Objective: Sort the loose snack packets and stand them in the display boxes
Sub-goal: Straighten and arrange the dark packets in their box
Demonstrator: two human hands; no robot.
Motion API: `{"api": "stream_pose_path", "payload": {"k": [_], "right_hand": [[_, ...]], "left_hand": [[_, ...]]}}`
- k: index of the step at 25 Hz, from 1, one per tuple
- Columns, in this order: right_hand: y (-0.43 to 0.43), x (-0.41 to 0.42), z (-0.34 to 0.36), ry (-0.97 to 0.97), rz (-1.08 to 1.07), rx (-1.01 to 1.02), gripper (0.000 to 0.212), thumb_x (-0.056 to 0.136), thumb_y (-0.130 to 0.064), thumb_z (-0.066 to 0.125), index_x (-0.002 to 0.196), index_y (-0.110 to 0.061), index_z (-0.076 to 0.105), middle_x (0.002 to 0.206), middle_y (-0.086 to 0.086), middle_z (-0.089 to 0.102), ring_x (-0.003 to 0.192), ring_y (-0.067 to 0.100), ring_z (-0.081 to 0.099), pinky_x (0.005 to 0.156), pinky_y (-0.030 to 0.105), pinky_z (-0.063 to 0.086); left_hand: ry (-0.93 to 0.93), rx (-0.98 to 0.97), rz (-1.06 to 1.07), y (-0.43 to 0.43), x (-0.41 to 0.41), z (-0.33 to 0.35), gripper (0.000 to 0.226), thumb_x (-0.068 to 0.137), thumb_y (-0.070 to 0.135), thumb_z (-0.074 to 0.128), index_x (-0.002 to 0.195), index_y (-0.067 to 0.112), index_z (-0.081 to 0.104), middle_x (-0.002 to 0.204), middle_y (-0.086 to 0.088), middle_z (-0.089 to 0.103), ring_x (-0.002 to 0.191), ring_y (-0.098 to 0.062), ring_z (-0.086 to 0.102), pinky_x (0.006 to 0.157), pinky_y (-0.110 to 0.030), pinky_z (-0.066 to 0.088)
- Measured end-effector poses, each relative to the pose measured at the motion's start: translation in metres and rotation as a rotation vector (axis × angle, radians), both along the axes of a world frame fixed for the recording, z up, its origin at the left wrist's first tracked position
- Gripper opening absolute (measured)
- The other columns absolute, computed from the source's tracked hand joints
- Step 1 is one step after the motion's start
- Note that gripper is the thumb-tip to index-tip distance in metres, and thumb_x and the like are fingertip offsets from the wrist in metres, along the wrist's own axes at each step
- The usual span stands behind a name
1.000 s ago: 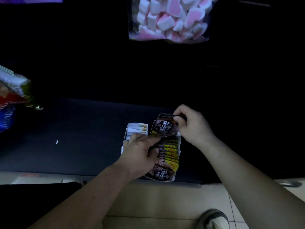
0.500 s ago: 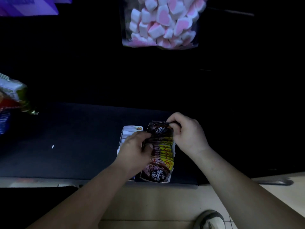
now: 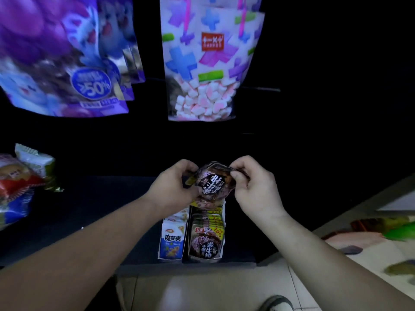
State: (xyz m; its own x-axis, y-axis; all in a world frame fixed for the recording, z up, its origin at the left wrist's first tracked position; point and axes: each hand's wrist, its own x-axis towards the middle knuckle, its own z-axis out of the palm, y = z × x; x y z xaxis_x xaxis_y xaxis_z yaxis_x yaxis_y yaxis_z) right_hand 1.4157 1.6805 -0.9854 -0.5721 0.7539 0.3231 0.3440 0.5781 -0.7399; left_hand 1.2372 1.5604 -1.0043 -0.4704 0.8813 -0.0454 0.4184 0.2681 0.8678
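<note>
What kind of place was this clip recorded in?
Probably a shop's snack aisle: a marshmallow bag and purple bags hang above a dark shelf, where two display boxes hold rows of identical snack packets.

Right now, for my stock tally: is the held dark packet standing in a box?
No, left hand and right hand hold the dark packet above the right box.

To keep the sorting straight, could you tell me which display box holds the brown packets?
The right box: its packets are dark brown with yellow corners, while the left box holds white-and-blue ones.
</note>
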Motion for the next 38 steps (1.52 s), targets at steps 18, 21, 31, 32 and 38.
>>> {"api": "stream_pose_path", "payload": {"k": [18, 21, 31, 32, 38], "right_hand": [[-0.044, 0.006, 0.039, -0.123, 0.256, -0.522, 0.104, 0.074, -0.008, 0.09, 0.156, -0.038, 0.032, 0.117, -0.009, 0.072, 0.113, 0.002, 0.066, 0.099, 0.023, 0.052], [-0.053, -0.004, 0.034, -0.055, 0.29, -0.556, 0.092, 0.082, 0.006, 0.079, 0.153, -0.034, 0.036, 0.103, 0.004, 0.077, 0.098, 0.014, 0.075, 0.094, 0.036, 0.058], [-0.042, 0.018, 0.031, 0.073, 0.074, -0.629, 0.1, 0.081, 0.001, 0.083, 0.156, -0.038, 0.03, 0.111, -0.001, 0.075, 0.101, 0.012, 0.074, 0.088, 0.037, 0.062], [-0.042, 0.02, 0.029, 0.025, 0.087, -0.564, 0.103, 0.08, -0.004, 0.085, 0.156, -0.045, 0.028, 0.116, -0.004, 0.072, 0.102, 0.01, 0.073, 0.088, 0.037, 0.062], [-0.041, 0.028, 0.026, -0.022, 0.136, -0.453, 0.111, 0.08, -0.009, 0.086, 0.151, -0.061, 0.02, 0.119, -0.013, 0.062, 0.099, 0.007, 0.072, 0.083, 0.028, 0.061]], "left_hand": [[0.095, 0.183, -0.236, -0.043, 0.015, 0.083, 0.047, 0.093, 0.007, 0.068, 0.126, 0.037, 0.057, 0.091, 0.012, 0.074, 0.075, -0.014, 0.07, 0.066, -0.036, 0.06], [-0.004, 0.204, -0.231, -0.036, 0.02, 0.079, 0.051, 0.09, 0.002, 0.071, 0.126, 0.036, 0.059, 0.093, 0.01, 0.075, 0.077, -0.019, 0.069, 0.068, -0.034, 0.06], [-0.098, 0.095, -0.145, -0.031, 0.013, 0.061, 0.065, 0.088, 0.01, 0.077, 0.142, 0.035, 0.05, 0.082, -0.005, 0.072, 0.08, -0.016, 0.071, 0.074, -0.029, 0.061], [-0.09, 0.097, -0.144, -0.03, 0.015, 0.059, 0.063, 0.088, 0.01, 0.077, 0.14, 0.035, 0.051, 0.08, -0.005, 0.071, 0.08, -0.017, 0.071, 0.074, -0.031, 0.061], [-0.135, 0.085, -0.15, -0.031, 0.022, 0.058, 0.044, 0.086, 0.009, 0.079, 0.121, 0.03, 0.063, 0.089, 0.008, 0.075, 0.084, -0.008, 0.07, 0.075, -0.027, 0.061]]}}
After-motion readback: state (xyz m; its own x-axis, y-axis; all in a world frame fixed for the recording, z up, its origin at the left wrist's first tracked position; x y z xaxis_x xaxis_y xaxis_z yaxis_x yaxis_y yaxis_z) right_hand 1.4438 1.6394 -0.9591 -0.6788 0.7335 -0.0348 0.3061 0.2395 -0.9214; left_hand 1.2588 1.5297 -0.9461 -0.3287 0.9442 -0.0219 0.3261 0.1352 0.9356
